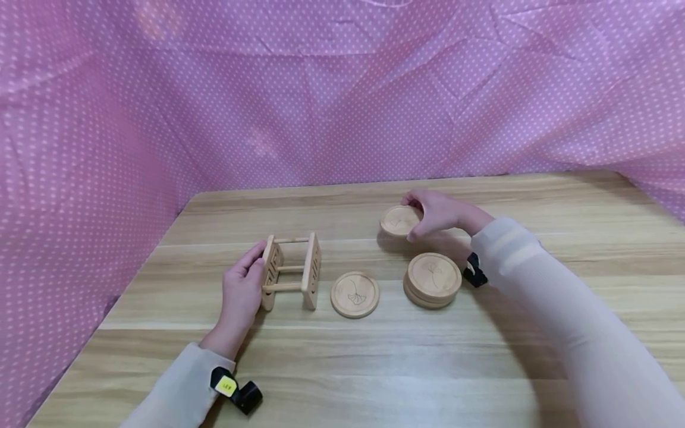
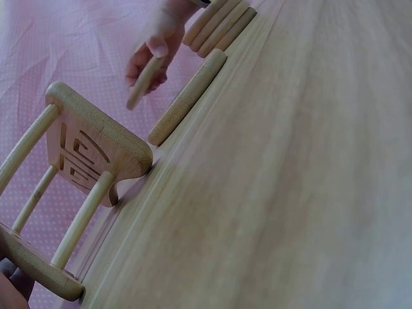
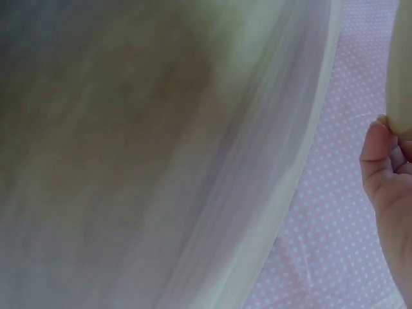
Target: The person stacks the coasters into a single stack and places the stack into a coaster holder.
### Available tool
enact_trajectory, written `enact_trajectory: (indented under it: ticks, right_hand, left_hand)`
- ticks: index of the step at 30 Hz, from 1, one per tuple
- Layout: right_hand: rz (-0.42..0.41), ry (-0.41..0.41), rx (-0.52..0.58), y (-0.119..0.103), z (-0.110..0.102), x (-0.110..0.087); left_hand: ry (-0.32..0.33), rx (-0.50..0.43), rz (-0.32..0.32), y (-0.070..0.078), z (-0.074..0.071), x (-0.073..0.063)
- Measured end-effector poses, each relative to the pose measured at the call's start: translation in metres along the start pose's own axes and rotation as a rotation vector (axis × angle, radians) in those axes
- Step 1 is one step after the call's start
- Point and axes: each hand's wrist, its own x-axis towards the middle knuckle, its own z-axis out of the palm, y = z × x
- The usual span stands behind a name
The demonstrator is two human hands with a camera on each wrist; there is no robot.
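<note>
A pink curtain with white polka dots (image 1: 342,107) hangs across the far side and down the left, behind a pale wood-grain table (image 1: 407,362). Two arms reach in from the near side, the right in a light sleeve (image 1: 562,315), the left in another light sleeve (image 1: 179,389).

On the left of the table stands a wooden coaster rack (image 1: 310,270), its two slotted end panels joined by three dowels. The left hand (image 1: 243,294) grips its left panel, thumb toward the near side.

Right of the middle sits a stack of round wooden coasters (image 1: 432,276), the top one engraved with a ginkgo leaf. Beyond it, the right hand (image 1: 440,213) pinches another coaster (image 1: 398,221) by its rim, thumb near and fingers far, and holds it up off the wood, with a shadow beneath.

A single engraved coaster (image 1: 355,295) lies flat between rack and stack, touching neither. Smallest of all are a black wrist camera (image 1: 248,397) on the left arm, with a yellow label (image 1: 226,386) beside it, and a black device (image 1: 474,271) at the right wrist.
</note>
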Motion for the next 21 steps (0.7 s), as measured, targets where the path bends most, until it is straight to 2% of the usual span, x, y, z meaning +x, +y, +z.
enact_trajectory:
  ticks: [9, 16, 21]
  right_hand:
    - [-0.012, 0.103, 0.147, 0.002, -0.007, -0.014]
    - [-0.024, 0.122, 0.234, -0.004, -0.011, -0.028]
    - [-0.056, 0.134, 0.239, -0.005, -0.01, -0.035]
  left_hand:
    - [0.007, 0.004, 0.001, 0.001, 0.0, 0.0]
    - [0.013, 0.003, -0.004, 0.001, 0.001, -0.001]
    - [0.01, -0.002, -0.001, 0.001, 0.001, -0.001]
